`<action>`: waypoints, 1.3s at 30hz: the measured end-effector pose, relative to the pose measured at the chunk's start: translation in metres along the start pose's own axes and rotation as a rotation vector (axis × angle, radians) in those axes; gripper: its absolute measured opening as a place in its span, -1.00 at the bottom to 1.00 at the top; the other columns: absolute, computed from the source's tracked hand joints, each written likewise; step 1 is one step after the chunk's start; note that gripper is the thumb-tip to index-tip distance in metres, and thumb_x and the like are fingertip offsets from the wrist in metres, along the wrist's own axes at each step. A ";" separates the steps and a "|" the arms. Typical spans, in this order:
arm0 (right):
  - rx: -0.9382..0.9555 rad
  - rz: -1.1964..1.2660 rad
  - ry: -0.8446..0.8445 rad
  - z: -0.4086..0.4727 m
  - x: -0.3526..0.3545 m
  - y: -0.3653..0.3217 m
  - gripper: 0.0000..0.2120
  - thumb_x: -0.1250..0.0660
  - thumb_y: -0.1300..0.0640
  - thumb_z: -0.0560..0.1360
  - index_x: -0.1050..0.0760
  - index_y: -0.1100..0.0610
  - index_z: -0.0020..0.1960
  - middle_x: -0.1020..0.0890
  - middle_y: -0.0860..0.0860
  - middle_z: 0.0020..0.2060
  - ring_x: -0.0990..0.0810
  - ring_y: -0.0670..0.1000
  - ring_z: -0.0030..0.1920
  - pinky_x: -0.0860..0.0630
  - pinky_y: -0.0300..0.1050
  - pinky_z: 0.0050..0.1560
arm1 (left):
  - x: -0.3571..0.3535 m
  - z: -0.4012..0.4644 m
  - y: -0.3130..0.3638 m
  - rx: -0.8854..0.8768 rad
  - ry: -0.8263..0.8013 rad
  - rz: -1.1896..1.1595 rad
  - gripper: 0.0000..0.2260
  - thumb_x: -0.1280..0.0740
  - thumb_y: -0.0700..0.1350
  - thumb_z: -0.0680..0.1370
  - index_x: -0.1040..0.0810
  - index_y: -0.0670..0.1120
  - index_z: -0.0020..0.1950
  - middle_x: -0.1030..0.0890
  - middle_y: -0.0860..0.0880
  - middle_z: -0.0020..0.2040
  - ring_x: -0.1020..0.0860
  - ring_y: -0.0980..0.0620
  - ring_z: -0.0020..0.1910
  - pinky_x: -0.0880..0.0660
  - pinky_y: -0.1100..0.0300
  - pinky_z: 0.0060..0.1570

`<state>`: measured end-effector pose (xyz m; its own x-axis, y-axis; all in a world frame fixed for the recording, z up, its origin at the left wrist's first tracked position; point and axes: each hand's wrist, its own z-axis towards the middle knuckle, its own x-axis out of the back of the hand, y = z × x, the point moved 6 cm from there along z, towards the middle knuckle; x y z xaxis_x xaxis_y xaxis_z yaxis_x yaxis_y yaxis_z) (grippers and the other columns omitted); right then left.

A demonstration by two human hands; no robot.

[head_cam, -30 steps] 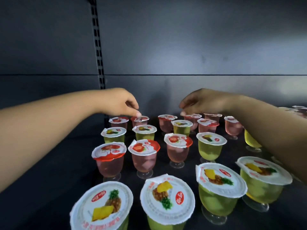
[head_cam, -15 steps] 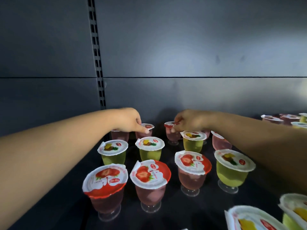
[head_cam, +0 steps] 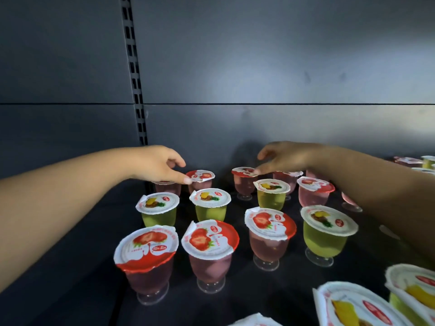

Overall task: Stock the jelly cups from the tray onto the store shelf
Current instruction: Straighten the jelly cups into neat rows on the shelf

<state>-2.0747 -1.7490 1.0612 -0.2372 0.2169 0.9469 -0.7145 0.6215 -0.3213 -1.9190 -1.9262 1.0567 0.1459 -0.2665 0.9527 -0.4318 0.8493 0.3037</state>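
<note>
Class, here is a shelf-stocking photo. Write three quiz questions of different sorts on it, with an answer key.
1. True or false: the left hand touches the lid of a back-row strawberry cup.
2. The cup beside the front-left strawberry cup, on its right, is: A pineapple, B strawberry, C lidless.
3. Fill in: the right hand reaches a cup in the ___ row.

Key: 1 true; 2 B; 3 back.

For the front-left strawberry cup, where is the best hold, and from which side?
Probably grip the strawberry cup round its pink body just under the overhanging foil lid, coming from the open left front. It stands upright on a narrow foot, and another cup crowds its right.
</note>
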 end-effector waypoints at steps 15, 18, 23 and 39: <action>-0.072 0.131 0.039 0.007 -0.006 0.030 -0.72 -0.34 0.04 0.50 -0.46 0.17 0.13 -0.60 0.11 0.06 -0.52 -0.05 -0.19 -0.40 -0.24 -0.23 | -0.001 -0.001 -0.030 0.057 -0.018 -0.138 -0.56 -0.44 0.00 0.41 -0.47 -0.02 0.26 -0.54 0.00 0.19 -0.51 0.06 0.15 -0.36 0.25 0.17; -0.071 0.073 0.068 0.004 -0.002 0.027 -0.61 -0.31 -0.03 0.50 -0.43 0.19 0.22 -0.57 0.10 0.09 -0.50 0.02 -0.03 -0.41 -0.16 -0.02 | 0.003 -0.010 -0.027 0.039 -0.004 -0.060 -0.56 -0.41 0.06 0.42 -0.45 0.02 0.27 -0.48 0.01 0.27 -0.46 0.10 0.17 -0.34 0.25 0.19; 0.061 -0.010 0.051 -0.026 0.022 -0.004 -0.62 -0.30 -0.17 0.45 -0.51 0.08 0.10 -0.57 0.01 0.04 -0.51 0.02 0.04 -0.40 -0.12 0.01 | 0.012 -0.047 -0.004 -0.088 -0.068 -0.092 -0.31 -0.40 0.47 0.02 -0.48 0.21 0.07 -0.53 0.24 0.12 -0.49 0.31 0.07 -0.37 0.46 0.00; 0.044 -0.184 -0.152 -0.031 -0.013 -0.010 -0.58 -0.29 -0.11 0.48 -0.55 0.29 -0.03 -0.57 0.15 -0.20 -0.47 0.05 -0.18 -0.39 -0.11 -0.10 | -0.003 -0.054 0.000 -0.042 -0.123 0.010 -0.52 -0.46 -0.02 0.39 -0.46 -0.03 0.28 -0.53 0.13 0.08 -0.50 0.14 0.15 -0.41 0.37 0.07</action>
<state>-2.0443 -1.7349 1.0521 -0.1945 -0.0150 0.9808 -0.7818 0.6063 -0.1458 -1.8711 -1.9004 1.0535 0.0305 -0.3099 0.9503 -0.3942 0.8699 0.2963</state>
